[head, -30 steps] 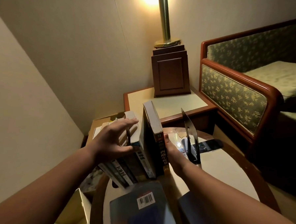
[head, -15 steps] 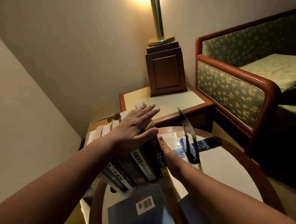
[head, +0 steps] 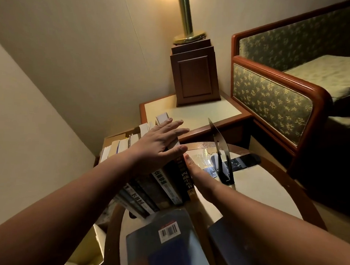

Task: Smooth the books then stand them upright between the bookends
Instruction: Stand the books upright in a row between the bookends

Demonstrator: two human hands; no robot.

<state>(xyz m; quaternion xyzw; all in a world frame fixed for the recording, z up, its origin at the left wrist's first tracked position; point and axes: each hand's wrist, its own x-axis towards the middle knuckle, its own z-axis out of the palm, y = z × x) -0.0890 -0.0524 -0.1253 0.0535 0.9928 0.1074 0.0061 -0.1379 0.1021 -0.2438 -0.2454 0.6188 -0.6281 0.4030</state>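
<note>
Several books (head: 163, 184) stand in a leaning row on the round table (head: 268, 190), spines toward me. My left hand (head: 159, 141) lies flat on their top edges with straight, spread fingers. My right hand (head: 198, 174) presses flat against the side of the rightmost black book (head: 184, 179). A black metal bookend (head: 221, 155) stands upright to the right of that hand, apart from the row. The left bookend is hidden. A blue book with a barcode label (head: 168, 239) lies flat at the table's near edge, and another dark book (head: 231, 244) lies beside it.
A phone (head: 243, 161) lies behind the bookend. A side table (head: 201, 115) with a wooden lamp base (head: 194, 76) stands beyond, and a green patterned sofa (head: 273, 97) on the right. A cardboard box (head: 112, 141) sits behind the books, with walls on the left.
My left hand let go of the books' side, rose onto their top edges and flattened. The rightmost book came in against the row. My right hand stayed against it.
</note>
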